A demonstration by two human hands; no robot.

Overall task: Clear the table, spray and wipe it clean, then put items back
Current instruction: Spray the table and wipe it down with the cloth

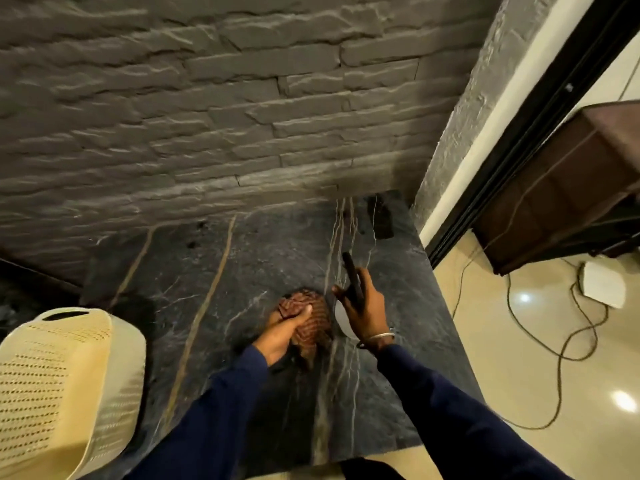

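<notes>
Cream basket (69,375) beside marble table (242,271)

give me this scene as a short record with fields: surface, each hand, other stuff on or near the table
surface: dark veined marble table
left hand: pressing a crumpled reddish-brown cloth onto the table
right hand: lifted, gripping a slim black flat object
under right hand: small white round item, mostly hidden
far corner: dark flat object on the table
left side: cream perforated plastic basket
backdrop: grey stone-brick wall

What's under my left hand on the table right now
A crumpled reddish patterned cloth lies under your left hand, pressed onto the dark marble table. The marble directly beneath the cloth is covered, so its state cannot be seen.
</notes>
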